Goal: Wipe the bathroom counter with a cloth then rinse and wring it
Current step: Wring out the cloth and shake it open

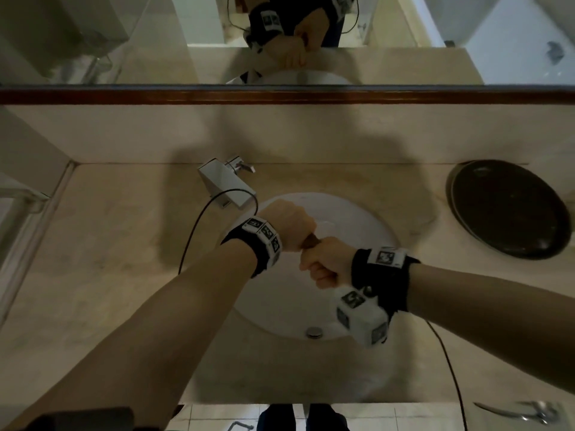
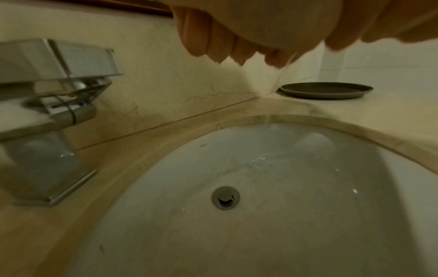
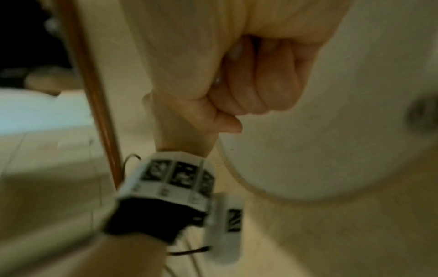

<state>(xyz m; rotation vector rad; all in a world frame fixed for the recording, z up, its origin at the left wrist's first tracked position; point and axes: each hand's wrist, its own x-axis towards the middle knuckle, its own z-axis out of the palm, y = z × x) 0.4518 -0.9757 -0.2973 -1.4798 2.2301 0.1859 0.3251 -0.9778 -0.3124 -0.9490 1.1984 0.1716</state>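
Cloth comes first: a dark brown rag (image 1: 310, 242), twisted into a tight roll, shows only as a short stub between two fists, held above the white oval basin (image 1: 367, 231) set under the beige marble counter (image 1: 118, 244). The left hand (image 1: 287, 227) grips one end with its fingers (image 2: 196, 37) curled fully round it; the right hand (image 1: 323, 262) grips the other end, its fingers (image 3: 267, 90) folded hard into the palm so that almost none of the fabric can be seen. The fists sit end to end and touching, which suits a wringing twist, each wrist turning against the other. Holding the roll over the bowl makes sense, since a thin trickle of water (image 2: 283, 75) falls from the left fist and splashes inside the basin well above the round metal drain (image 2: 225, 197), not onto the wiped stone. The square chrome tap (image 1: 225, 181) stands just behind the left wrist; no water can be seen coming from it. A round dark tray (image 1: 510, 209) lies well apart on the counter to the right. By my reading the wiping and rinsing are done and this is the squeeze, near the close of the job.
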